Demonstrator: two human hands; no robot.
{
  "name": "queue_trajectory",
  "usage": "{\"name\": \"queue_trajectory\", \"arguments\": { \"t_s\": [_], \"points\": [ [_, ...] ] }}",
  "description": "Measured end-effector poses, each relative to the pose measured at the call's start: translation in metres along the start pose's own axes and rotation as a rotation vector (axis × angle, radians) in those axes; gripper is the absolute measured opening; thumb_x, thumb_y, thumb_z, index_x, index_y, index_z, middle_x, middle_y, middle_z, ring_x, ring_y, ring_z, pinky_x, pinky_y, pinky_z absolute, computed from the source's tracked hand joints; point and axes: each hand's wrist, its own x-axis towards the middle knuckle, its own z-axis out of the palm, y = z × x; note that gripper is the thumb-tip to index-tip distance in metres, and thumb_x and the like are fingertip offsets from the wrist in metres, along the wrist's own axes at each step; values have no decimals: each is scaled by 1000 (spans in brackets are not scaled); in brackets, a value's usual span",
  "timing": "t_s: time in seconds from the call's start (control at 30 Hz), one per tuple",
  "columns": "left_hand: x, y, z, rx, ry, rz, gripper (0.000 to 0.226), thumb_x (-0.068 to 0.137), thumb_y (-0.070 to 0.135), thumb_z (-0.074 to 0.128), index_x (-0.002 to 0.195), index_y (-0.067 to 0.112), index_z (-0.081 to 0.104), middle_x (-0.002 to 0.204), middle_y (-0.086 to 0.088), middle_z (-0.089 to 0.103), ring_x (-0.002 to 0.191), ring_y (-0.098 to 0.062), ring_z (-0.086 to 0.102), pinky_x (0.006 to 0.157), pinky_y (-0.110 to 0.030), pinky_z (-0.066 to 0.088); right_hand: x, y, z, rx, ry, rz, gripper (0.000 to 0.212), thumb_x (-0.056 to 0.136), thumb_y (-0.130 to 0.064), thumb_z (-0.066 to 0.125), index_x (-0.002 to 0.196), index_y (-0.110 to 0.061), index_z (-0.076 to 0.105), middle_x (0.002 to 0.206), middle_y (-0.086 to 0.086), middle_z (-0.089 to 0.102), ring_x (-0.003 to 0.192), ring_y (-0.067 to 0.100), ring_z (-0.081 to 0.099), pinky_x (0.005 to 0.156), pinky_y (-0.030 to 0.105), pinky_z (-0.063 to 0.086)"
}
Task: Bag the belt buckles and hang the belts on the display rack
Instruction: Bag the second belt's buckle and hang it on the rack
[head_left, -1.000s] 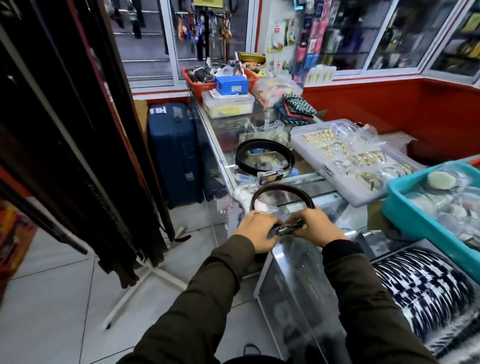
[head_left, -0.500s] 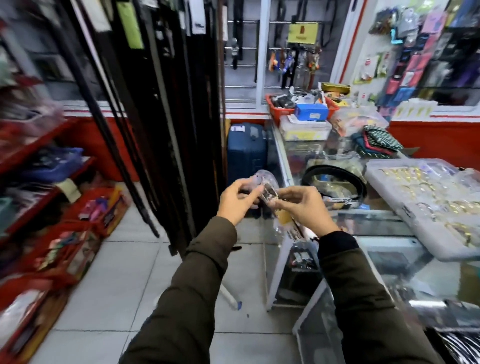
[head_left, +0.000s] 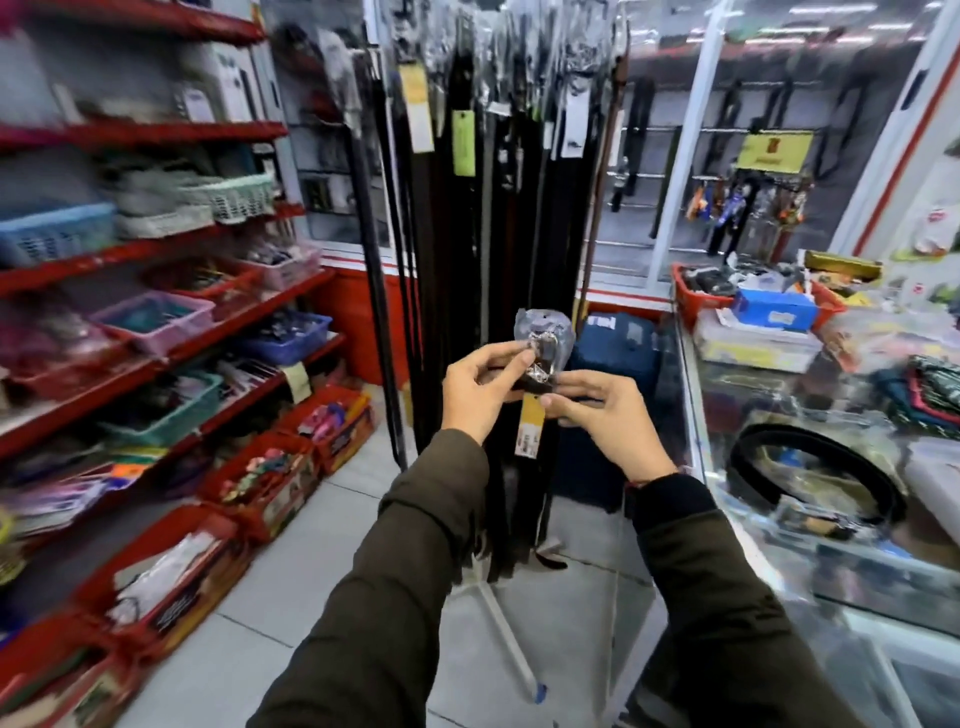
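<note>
Left hand (head_left: 480, 387) and right hand (head_left: 597, 413) both pinch bagged buckle (head_left: 543, 345). Yellow tag (head_left: 530, 423) dangles below. Display rack (head_left: 498, 182) just behind.

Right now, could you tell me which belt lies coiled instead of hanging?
The black belt on the glass counter, right of both hands; the others hang straight.

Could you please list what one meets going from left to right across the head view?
Red shelves → rack of hanging belts → bagged buckle → blue suitcase → glass counter.
</note>
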Motion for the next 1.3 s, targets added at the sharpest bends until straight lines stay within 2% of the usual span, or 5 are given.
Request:
{"name": "queue_trajectory", "arguments": {
  "t_s": [0.57,0.77,0.9,1.17,1.3],
  "points": [
    [115,181,-58,8,232,286,28,92,13,70,115,-3,72,108,-22,75,95,-28,73,80,-36,65,153,-175,94,433,45,-293,36,86,-7,75,122,-2,69,109,21,76,91,20,75,68,22,61],
    [154,234,-73,50,317,337,24,90,15,73,106,-2,75,95,-19,75,74,-19,71,73,-35,63,193,-232,112,438,-20,-316,34,90,-2,70,121,9,64,114,32,70,84,29,72,71,33,64],
    [177,251,-82,118,349,315,23,89,21,74,102,2,77,98,-20,76,81,-26,73,78,-37,63,208,-255,119,395,-13,-276,40,90,-5,71,125,12,62,114,32,71,105,43,72,83,49,63],
    [198,249,-87,36,316,197,11,87,21,77,88,11,74,104,-25,75,100,-40,74,88,-47,61,219,-259,121,352,15,-258,38,91,-5,70,124,13,62,115,32,70,105,45,71,75,38,64],
    [203,247,-87,-12,329,236,16,85,24,79,92,10,76,101,-23,77,95,-36,75,78,-40,63,221,-261,122,325,46,-299,36,90,-8,72,121,10,66,111,30,73,100,40,74,83,47,63]
  ]
}}
